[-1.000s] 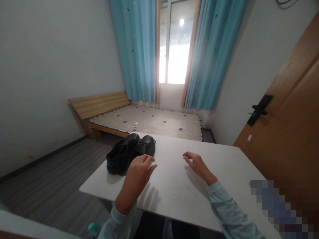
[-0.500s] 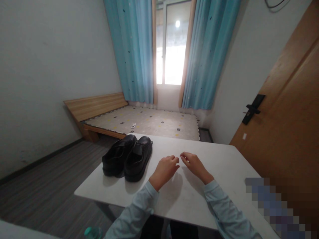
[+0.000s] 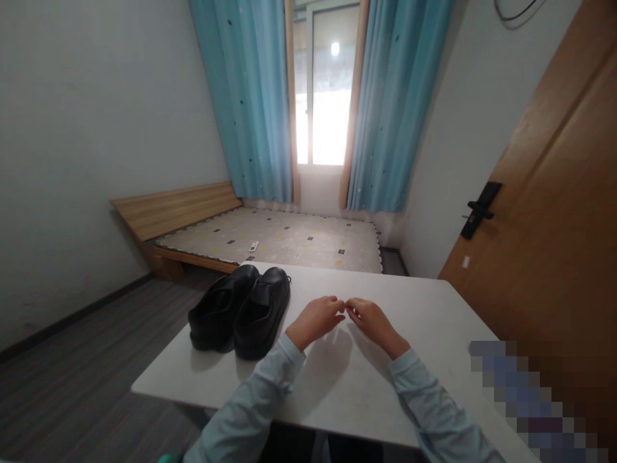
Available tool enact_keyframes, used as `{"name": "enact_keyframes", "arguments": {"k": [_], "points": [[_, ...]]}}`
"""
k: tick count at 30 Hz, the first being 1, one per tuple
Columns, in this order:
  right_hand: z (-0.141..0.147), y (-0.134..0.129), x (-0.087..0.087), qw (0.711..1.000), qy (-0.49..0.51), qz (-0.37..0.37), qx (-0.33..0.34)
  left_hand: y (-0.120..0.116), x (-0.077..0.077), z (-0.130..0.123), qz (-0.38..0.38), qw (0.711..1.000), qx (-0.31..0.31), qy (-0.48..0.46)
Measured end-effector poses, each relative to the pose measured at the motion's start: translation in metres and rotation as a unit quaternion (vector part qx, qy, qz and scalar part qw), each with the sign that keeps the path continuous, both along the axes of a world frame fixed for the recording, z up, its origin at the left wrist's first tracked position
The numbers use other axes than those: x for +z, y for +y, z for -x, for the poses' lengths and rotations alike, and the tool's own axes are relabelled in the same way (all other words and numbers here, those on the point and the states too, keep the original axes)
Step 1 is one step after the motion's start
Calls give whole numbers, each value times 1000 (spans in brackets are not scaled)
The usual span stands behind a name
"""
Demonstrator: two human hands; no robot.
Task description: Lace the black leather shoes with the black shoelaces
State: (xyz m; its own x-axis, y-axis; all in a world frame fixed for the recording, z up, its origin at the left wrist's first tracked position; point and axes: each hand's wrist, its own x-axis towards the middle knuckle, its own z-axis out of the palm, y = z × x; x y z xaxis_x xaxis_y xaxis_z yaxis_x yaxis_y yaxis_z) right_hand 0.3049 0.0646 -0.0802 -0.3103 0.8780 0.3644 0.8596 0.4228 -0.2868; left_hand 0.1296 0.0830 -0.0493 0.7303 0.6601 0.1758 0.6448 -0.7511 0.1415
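My left hand (image 3: 318, 318) hovers over the white table (image 3: 308, 405), its fingers loosely bent and the thumb a little apart from them. Opposite it, my right hand (image 3: 378, 321) has bent fingers too, with a gap at the thumb. The fingertips of both hands meet or nearly meet; I see nothing held in either. To the left of my hands, a pair of black shoes stands side by side on the table: the right shoe (image 3: 260, 315) is closer to my left hand, the left shoe (image 3: 222, 312) farther out.
Beyond the table lies a low bed (image 3: 289, 238) with a wooden headboard (image 3: 178, 209) and a small white remote-like object (image 3: 253, 246). Blue curtains (image 3: 255, 116) flank the window. A wooden door (image 3: 544, 225) stands at right, beside a pixelated patch.
My hands have come closer together, so the fingertips now meet or nearly do. The whole view has shifted slightly; the shoes stay in place on the table.
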Motion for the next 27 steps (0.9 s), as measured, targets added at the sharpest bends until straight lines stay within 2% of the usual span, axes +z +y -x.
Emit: {"name": "enact_keyframes", "arguments": {"k": [8, 14, 22, 27], "points": [[-2, 5, -3, 1000, -17, 1, -2, -1, -7, 2, -78, 992, 98, -16], [0, 3, -1, 1000, -10, 7, -2, 3, 2, 20, -142, 959, 233, -71], [1, 3, -2, 1000, -7, 9, 5, 1, 19, 36, -119, 929, 349, -43], [1, 2, -2, 1000, -6, 10, 2, -3, 24, 40, -159, 906, 392, -15]]}}
